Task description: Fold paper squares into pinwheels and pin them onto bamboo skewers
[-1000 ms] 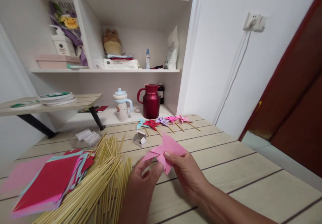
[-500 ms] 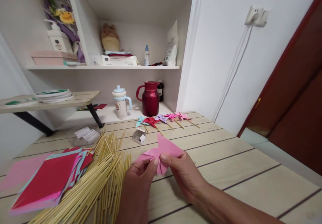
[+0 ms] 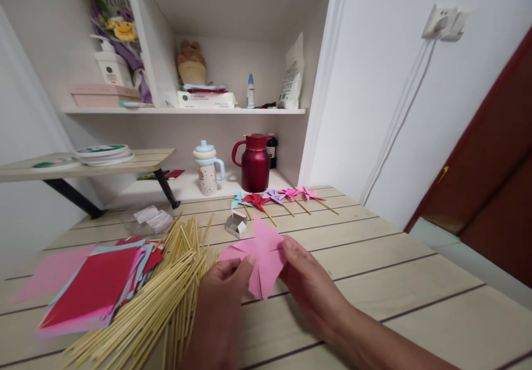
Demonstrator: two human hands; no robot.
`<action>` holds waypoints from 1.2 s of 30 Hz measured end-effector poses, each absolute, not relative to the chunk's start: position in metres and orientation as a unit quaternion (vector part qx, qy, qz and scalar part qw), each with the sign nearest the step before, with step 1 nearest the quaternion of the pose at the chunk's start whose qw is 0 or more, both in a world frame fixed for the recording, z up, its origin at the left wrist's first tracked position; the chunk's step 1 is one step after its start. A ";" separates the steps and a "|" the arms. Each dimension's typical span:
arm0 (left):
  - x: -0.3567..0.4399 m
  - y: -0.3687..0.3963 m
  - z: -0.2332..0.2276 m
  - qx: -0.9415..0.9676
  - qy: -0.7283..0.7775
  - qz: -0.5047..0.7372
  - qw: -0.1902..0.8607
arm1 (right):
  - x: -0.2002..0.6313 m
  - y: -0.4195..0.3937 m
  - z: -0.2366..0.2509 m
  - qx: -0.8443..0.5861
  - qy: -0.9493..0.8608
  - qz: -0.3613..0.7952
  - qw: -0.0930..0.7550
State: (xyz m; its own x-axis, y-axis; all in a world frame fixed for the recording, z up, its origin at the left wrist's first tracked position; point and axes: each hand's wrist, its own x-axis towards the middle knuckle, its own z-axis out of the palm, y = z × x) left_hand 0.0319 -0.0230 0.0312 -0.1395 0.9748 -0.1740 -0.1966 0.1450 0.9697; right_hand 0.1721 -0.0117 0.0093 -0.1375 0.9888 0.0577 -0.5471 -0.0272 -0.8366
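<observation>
While both hands pinch pink pinwheel

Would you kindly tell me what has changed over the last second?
The pink paper has turned in both hands; the right hand slid from its front to its right edge. The left hand still pinches it. Sticks, paper stack and pinwheels stayed put.

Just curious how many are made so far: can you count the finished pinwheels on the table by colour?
Blue pinwheel: 1
Red pinwheel: 1
Purple pinwheel: 1
Pink pinwheels: 2
Total: 5, not counting the pink paper held in both hands.
</observation>
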 end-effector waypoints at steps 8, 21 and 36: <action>0.012 -0.006 0.028 0.294 0.414 0.612 0.606 | 0.194 -0.002 0.000 -0.401 -0.619 0.336 0.586; 0.018 -0.016 0.033 0.315 0.306 0.557 0.705 | 0.184 -0.019 -0.005 -0.331 -0.777 -0.008 0.536; 0.027 -0.022 0.018 0.384 0.431 0.518 0.631 | 0.193 -0.019 0.006 -0.365 -0.751 0.015 0.550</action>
